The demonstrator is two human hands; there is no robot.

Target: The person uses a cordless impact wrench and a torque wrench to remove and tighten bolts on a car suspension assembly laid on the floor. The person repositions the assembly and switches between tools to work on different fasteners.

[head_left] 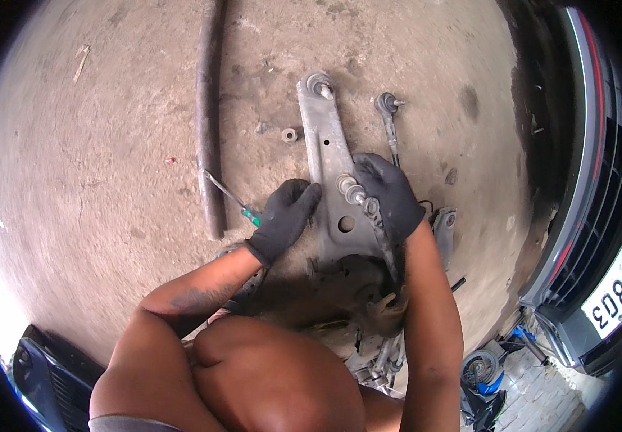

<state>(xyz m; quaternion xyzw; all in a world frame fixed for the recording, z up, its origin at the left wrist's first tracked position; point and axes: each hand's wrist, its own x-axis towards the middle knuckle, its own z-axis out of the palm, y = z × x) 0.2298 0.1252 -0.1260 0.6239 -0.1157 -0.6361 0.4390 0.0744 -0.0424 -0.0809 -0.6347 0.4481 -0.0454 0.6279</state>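
A grey metal suspension control arm (329, 230) lies lengthwise in front of me, with a ball joint (320, 86) at its far end. My gloved left hand (286, 216) has its fingers closed at the arm's left edge. A green-handled screwdriver (251, 216) points out from beside that hand, its shaft reaching over a long pipe; whether the hand holds it is hidden. My gloved right hand (391, 196) grips the arm's right edge, fingers bent around it. Beside it, a stabilizer link (355, 194) with washers or bushings lies across the arm.
The dark pipe (210, 108) lies on the concrete floor to the left. A small round bushing (289, 135) and a tie rod end (387, 106) lie either side of the control arm. A car bumper (577, 180) borders the right. More metal parts (383, 360) lie near my legs.
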